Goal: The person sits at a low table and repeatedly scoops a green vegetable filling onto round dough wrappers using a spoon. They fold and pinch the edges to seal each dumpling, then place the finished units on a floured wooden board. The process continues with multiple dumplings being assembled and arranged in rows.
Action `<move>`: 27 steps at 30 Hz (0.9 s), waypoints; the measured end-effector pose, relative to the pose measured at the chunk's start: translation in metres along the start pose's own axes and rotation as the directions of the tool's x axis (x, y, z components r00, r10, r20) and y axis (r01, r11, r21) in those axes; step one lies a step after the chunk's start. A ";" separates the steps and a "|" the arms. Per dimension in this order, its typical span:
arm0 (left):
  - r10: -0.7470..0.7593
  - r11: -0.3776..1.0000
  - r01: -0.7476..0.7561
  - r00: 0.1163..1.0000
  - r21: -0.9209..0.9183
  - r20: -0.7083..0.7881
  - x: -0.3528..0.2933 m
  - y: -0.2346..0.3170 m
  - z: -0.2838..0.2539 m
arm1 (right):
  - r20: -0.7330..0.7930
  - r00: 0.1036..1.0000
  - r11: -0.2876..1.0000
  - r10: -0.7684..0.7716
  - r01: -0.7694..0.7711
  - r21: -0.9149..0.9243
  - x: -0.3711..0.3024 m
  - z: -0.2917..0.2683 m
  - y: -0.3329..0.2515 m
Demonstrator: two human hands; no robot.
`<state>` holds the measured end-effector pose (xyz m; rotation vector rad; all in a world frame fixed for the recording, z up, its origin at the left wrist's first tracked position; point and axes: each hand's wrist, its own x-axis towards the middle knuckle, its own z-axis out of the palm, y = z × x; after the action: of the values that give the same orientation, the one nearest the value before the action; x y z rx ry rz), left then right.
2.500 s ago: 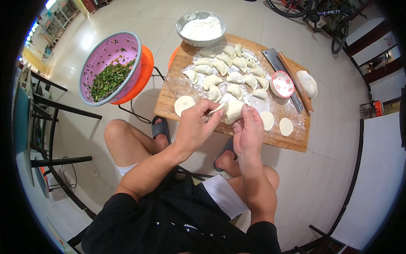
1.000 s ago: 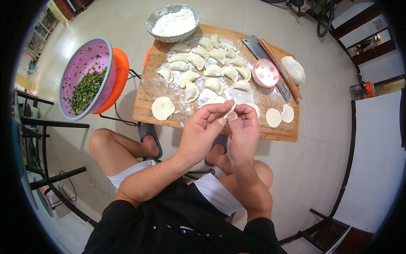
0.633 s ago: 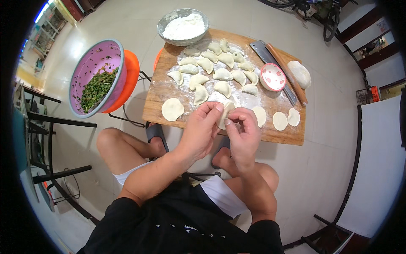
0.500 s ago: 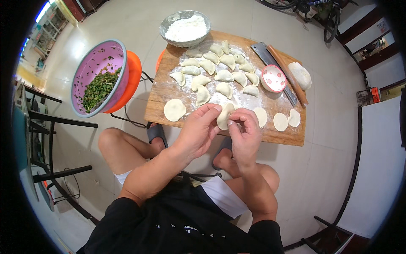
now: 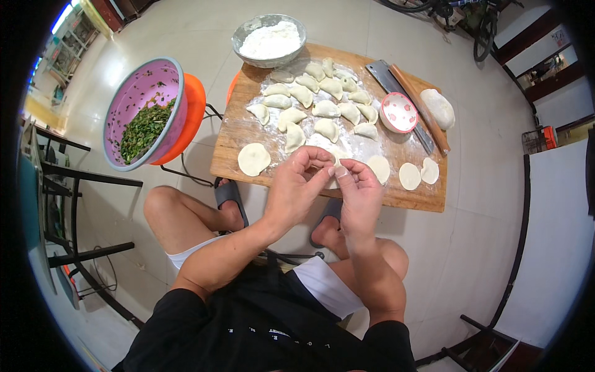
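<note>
two hands meet over the near edge of the low wooden table: my left hand and my right hand, fingertips pressed together on a small pale dough dumpling. most of that dumpling is hidden behind my fingers; only a sliver of pale dough shows between them, so i cannot tell whether it is sealed or what is inside it.

past my hands, on the floured part of the table, lie the folded white dumplings in loose rows. a flat round dough wrapper lies alone to the left of my hands, and three more round wrappers lie to the right, the nearest partly behind my right hand. a small red-rimmed dish sits beside a wooden rolling pin and a grey metal cleaver; a lump of white dough rests just beyond the pin. a metal bowl of white flour sits at the far edge.

left of the table, a pink plastic bowl of chopped green filling sits on an orange stool, whose seat is mostly covered by the bowl. my feet are half hidden under my hands.
</note>
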<state>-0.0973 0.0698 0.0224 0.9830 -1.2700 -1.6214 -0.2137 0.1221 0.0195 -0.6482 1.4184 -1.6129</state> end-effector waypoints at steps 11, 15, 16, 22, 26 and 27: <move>-0.007 0.984 -0.002 0.999 0.180 0.051 0.001 0.012 -0.006 | -0.024 1.000 0.994 -0.008 0.005 -0.105 0.002 -0.003 -0.003; -0.024 0.992 0.017 0.998 0.126 0.053 0.001 0.013 -0.008 | -0.035 0.998 0.999 0.046 -0.047 -0.017 0.002 -0.003 -0.005; -0.041 0.992 0.034 0.998 0.119 0.054 0.001 0.014 -0.008 | -0.008 1.000 1.000 0.022 -0.021 0.013 0.000 0.001 -0.005; -0.118 0.982 0.133 0.987 -0.136 0.108 0.006 0.005 -0.019 | -0.024 0.999 0.989 0.022 -0.018 0.146 0.007 -0.003 0.002; -0.146 0.969 0.155 0.987 -0.194 0.062 0.007 -0.002 -0.014 | -0.081 0.996 0.998 -0.044 0.047 0.037 0.003 -0.002 -0.004; -0.141 0.978 0.149 0.988 -0.146 0.064 0.007 -0.002 -0.012 | -0.072 0.992 0.995 -0.100 0.099 -0.017 0.001 -0.001 -0.003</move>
<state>-0.0884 0.0595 0.0176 0.9619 -1.1135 -1.8389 -0.2155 0.1215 0.0223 -0.6839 1.4709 -1.7216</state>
